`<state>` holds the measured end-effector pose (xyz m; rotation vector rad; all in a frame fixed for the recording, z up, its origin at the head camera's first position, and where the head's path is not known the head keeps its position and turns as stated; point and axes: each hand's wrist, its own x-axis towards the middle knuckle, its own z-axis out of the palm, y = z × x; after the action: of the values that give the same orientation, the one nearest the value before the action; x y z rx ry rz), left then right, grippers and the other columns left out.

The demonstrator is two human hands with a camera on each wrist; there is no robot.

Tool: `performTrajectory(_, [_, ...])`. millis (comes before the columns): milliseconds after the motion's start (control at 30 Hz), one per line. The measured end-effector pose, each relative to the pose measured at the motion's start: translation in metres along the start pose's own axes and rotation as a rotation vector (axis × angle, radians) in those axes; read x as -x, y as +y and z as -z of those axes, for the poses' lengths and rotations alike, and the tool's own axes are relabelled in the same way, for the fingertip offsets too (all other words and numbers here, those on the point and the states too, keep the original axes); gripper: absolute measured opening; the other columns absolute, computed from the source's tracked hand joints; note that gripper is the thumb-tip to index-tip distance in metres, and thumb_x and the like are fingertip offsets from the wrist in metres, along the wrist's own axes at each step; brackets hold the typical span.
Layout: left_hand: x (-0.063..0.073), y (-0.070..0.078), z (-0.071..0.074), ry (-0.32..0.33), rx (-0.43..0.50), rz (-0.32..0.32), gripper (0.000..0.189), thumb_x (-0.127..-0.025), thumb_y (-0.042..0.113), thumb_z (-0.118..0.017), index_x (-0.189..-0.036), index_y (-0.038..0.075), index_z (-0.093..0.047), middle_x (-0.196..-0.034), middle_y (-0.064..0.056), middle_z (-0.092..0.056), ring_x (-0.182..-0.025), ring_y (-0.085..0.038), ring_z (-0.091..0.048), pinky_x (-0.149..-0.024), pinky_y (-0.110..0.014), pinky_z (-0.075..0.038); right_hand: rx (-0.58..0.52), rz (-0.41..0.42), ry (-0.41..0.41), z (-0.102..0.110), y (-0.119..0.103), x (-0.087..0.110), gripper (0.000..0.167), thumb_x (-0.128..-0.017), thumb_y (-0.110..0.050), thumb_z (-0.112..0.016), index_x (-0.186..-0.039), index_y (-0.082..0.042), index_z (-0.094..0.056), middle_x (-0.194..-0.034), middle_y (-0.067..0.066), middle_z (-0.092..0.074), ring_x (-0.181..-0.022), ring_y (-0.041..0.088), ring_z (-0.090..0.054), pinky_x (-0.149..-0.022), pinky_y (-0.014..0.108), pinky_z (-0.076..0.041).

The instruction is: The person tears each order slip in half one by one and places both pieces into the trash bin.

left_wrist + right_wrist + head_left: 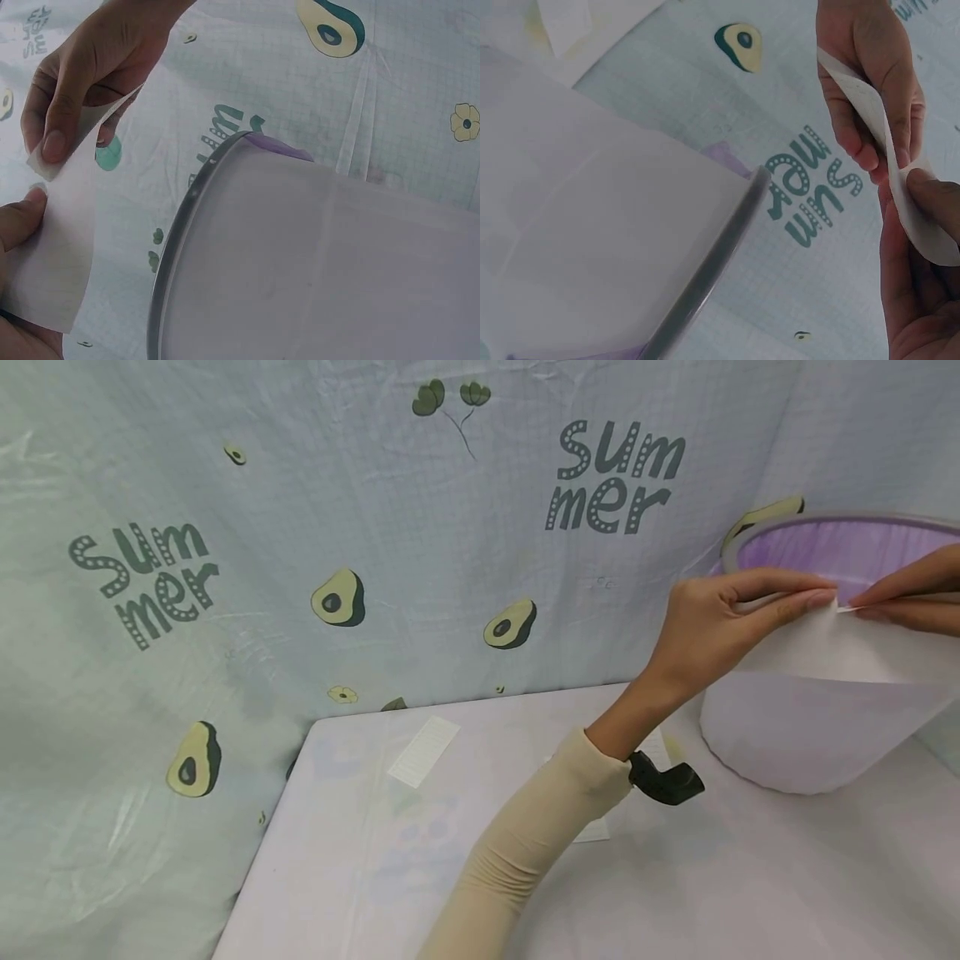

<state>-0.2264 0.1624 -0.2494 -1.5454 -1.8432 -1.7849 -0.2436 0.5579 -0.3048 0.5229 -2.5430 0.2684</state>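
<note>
Paper [855, 652] hung in front of the bin [795, 735], its upper edge pinched by the left hand [708, 622] and the right hand [926, 579] close together, so light, even fingertip pressure was probably best for avoiding creases.

The paper strip [870, 647] was plain white; the round bin [795, 735] showed a lilac-white outside, grey rim [840, 516] and purple interior [847, 547]. The pale blue-green backdrop cloth [420, 527] bore yellow-green avocados [336, 599] and grey-green "summer" lettering [615, 477]. The sleeve [513, 860] was plain beige, the wrist mount [667, 781] black.
</note>
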Motion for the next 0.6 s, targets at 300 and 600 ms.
performTrajectory(300, [-0.002, -0.007, -0.001, 0.031, -0.06, 0.041, 0.019, -0.09, 0.004, -0.076, -0.108, -0.001, -0.078, -0.106, -0.007, -0.078, -0.095, 0.015, -0.063, -0.086, -0.01, -0.051, -0.026, 0.012, -0.034, -0.002, 0.011, 0.0, 0.043, -0.084, -0.01, -0.085, -0.119, -0.032, -0.077, -0.102, -0.003, -0.078, -0.066, -0.008, -0.068, -0.043, 0.014, -0.047])
performTrajectory(600, [-0.01, -0.011, -0.002, 0.047, -0.129, 0.061, 0.019, -0.091, 0.01, -0.077, -0.109, 0.004, -0.079, -0.103, -0.001, -0.078, -0.094, 0.018, -0.061, -0.083, -0.008, -0.05, -0.076, 0.122, -0.032, -0.008, 0.044, -0.008, 0.046, -0.078, 0.003, -0.086, -0.116, -0.021, -0.079, -0.099, -0.004, -0.079, -0.058, -0.005, -0.067, -0.042, 0.013, -0.047])
